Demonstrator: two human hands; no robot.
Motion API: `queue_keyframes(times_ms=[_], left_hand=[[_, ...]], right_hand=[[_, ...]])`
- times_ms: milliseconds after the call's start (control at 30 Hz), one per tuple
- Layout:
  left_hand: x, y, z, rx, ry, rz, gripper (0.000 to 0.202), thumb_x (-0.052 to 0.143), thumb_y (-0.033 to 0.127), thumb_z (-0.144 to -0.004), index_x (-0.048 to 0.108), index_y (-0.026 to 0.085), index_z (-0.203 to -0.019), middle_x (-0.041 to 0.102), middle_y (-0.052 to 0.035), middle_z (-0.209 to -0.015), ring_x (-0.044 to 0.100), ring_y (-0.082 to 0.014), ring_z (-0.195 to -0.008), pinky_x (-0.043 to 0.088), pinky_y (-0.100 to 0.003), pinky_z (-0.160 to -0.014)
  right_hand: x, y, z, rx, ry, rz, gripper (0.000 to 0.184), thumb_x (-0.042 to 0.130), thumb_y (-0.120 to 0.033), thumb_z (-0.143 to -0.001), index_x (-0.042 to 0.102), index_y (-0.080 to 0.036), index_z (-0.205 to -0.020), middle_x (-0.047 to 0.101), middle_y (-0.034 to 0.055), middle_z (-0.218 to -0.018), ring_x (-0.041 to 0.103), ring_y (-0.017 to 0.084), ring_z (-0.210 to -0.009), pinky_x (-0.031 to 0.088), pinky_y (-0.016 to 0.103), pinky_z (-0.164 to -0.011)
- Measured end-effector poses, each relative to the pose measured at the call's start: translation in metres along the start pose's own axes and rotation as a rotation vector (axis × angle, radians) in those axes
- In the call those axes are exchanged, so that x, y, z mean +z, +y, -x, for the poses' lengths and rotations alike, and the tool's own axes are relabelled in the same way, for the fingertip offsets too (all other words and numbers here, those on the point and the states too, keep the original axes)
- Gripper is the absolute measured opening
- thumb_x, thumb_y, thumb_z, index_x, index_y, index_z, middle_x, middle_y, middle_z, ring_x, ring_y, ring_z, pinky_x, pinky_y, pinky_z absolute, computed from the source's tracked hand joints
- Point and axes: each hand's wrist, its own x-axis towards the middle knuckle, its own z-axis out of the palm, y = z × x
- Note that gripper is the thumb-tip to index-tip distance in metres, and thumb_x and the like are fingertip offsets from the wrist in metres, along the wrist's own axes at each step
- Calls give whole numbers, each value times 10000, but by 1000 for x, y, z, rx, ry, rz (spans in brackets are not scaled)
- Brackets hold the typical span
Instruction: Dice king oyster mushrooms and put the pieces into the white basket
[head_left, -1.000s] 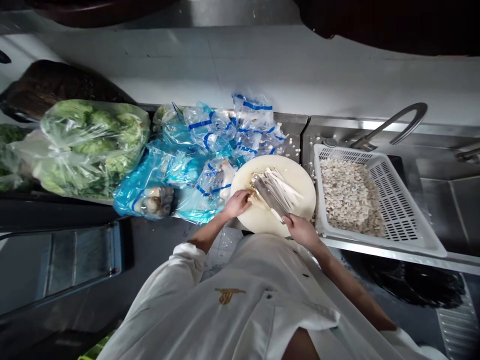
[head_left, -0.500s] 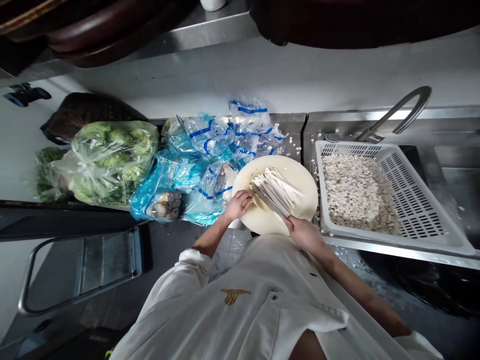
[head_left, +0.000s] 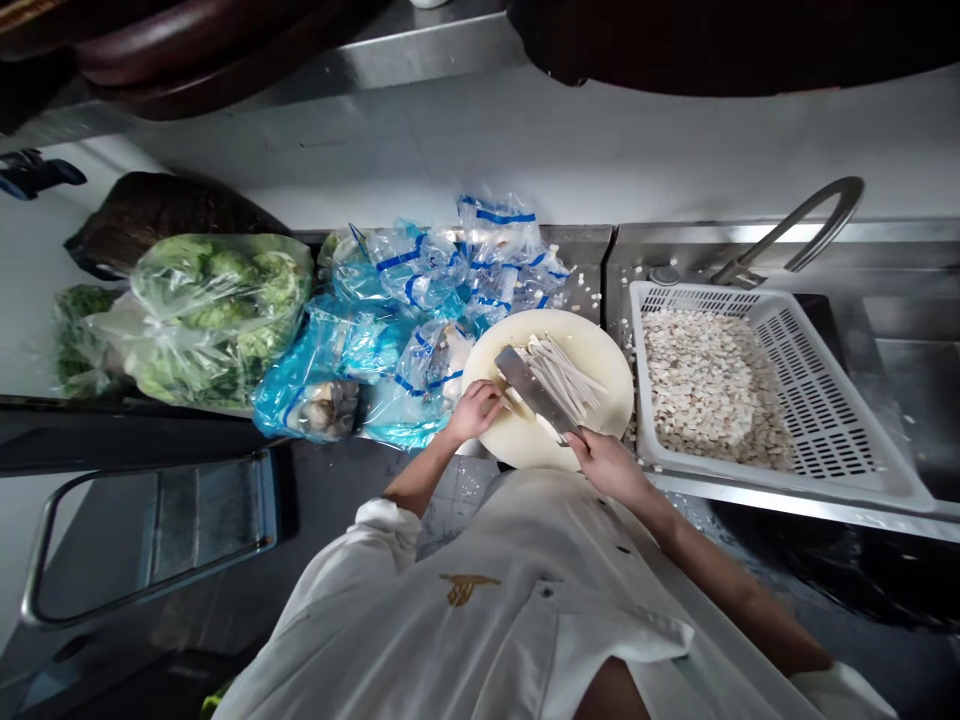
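My right hand (head_left: 609, 462) grips a cleaver (head_left: 534, 392) by its handle. The wide blade lies tilted over the round cream cutting board (head_left: 616, 352), its flat side showing. Long white strips (head_left: 576, 372), which look like cut mushroom, lie in a pile just beyond the blade. On the board's left part, my left hand (head_left: 477, 410) has its fingers curled together against a pale mushroom piece (head_left: 513, 402) close to the blade's edge. Fingers and blade partly hide that piece.
A white perforated basket (head_left: 840, 400) with chopped pale pieces (head_left: 701, 375) stands right of the board, below a curved faucet (head_left: 832, 205). Blue and clear plastic bags (head_left: 375, 345) and a bag of leafy greens (head_left: 217, 310) crowd the left. A shelf edge (head_left: 435, 48) hangs above.
The cleaver has turned so that more of its flat side shows, and its blade now covers part of the strips. Both hands have stayed almost in place. The view has shifted slightly.
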Motion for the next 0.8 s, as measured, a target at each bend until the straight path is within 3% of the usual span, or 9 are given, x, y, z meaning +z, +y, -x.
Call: queue_keyframes(times_ms=[100, 200, 267, 400, 533, 667, 800], left_hand=[[-8, -6, 16, -35, -76, -16, 185, 622, 317, -1000, 613, 226, -1162, 652, -104, -1175, 638, -256, -1166, 572, -441, -1033], [-11, -11, 32, -39, -160, -98, 258, 683, 317, -949, 619, 223, -1181, 639, -116, -1266, 609, -287, -1240, 551, -471, -1072], [-6, -10, 32, -61, -131, -148, 290, 714, 359, -942, 633, 226, -1187, 639, -117, -1297, 590, -303, -1270, 532, -493, -1097], [21, 0, 1, -120, -13, -166, 301, 675, 358, -983, 651, 233, -1256, 683, -101, -1238, 609, -297, -1217, 530, -489, -1084], [37, 4, -31, -133, -73, -150, 394, 692, 254, -928, 669, 217, -1320, 712, -108, -1174, 646, -301, -1109, 558, -478, -1024], [19, -6, -24, -53, -165, -49, 330, 616, 167, -928, 735, 234, -1228, 701, -89, -1191, 659, -248, -1128, 564, -409, -1044], [-11, -21, 3, 9, -201, -36, 379, 533, 86, -922, 752, 224, -1199, 692, -94, -1271, 622, -247, -1264, 501, -437, -1153]], right_hand=[[-5, 6, 6, 21, 51, -8, 420, 357, -454, -1134, 715, -239, -1093, 803, 80, -991, 730, 244, -914, 376, 284, -738], [-2, 13, 8, 64, 44, -6, 399, 375, -434, -1132, 714, -233, -1076, 806, 89, -1005, 728, 244, -926, 373, 286, -739], [3, 18, 9, 87, 25, -8, 388, 379, -423, -1133, 710, -231, -1067, 808, 92, -1031, 729, 243, -941, 373, 287, -741], [12, 27, 9, 95, -7, -1, 394, 373, -434, -1138, 697, -227, -1050, 806, 92, -1046, 731, 240, -956, 371, 286, -736], [13, 32, 9, 79, -4, 21, 402, 369, -436, -1143, 696, -220, -1055, 803, 97, -1035, 732, 237, -935, 363, 289, -721], [17, 36, 11, 46, -7, 41, 408, 374, -438, -1144, 702, -209, -1066, 801, 109, -1025, 734, 239, -933, 368, 289, -741], [27, 34, 10, 42, -85, 46, 428, 372, -463, -1139, 714, -212, -1077, 801, 116, -1041, 738, 246, -953, 381, 293, -761]])
